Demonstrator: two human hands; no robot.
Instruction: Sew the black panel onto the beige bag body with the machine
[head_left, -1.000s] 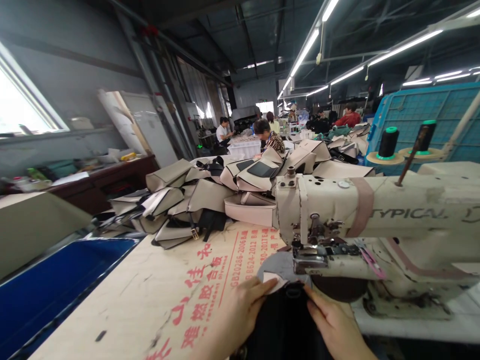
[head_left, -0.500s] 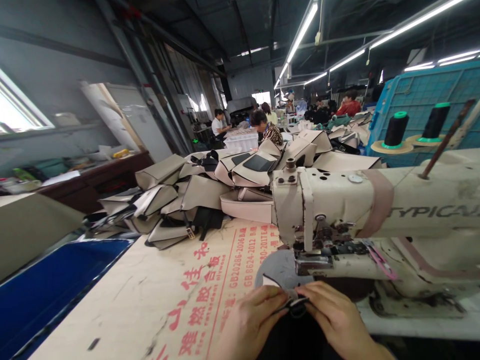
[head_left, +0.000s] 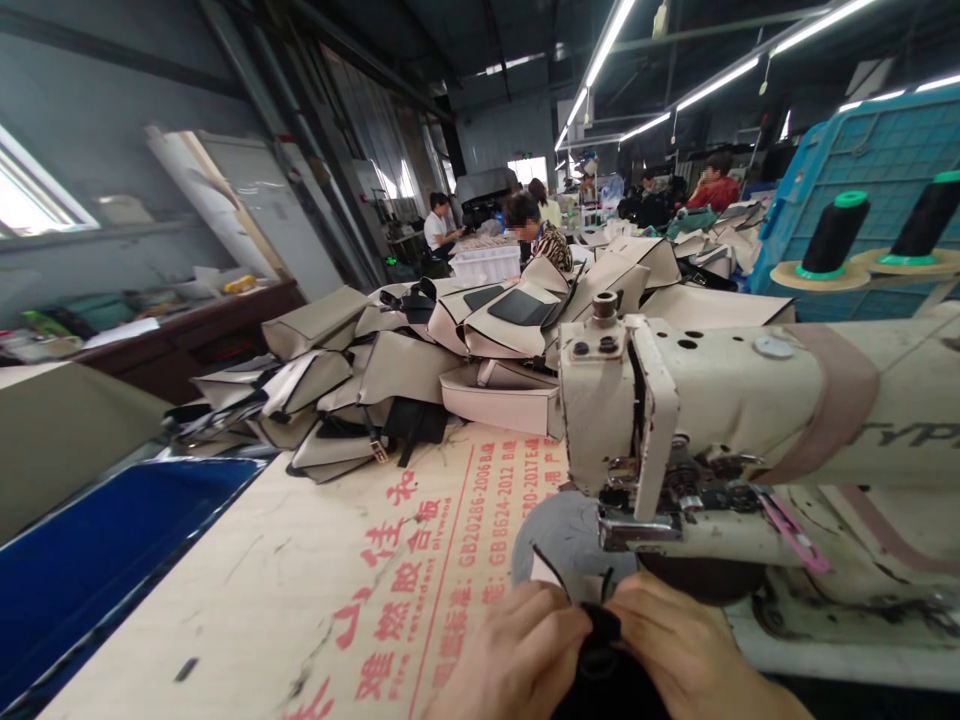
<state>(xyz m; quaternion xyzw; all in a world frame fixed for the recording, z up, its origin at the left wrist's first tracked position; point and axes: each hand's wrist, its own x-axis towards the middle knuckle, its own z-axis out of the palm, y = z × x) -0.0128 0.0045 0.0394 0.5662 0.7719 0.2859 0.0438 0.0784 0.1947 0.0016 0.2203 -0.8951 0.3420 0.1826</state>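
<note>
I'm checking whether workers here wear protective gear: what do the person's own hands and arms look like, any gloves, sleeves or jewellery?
Both the left hand and the right hand are bare: no gloves, no rings on the visible fingers, and no watch or bracelet in the parts shown. No sleeve reaches the wrists in view; the forearms are mostly cut off by the frame's bottom edge.

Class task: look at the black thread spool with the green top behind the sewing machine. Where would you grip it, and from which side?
Grip the spool around its black middle, coming from above. It stands upright on a tan disc with its green cap free, so the top looks open. The sewing machine blocks a low approach from the front, and both hands are pinching black material.
</note>
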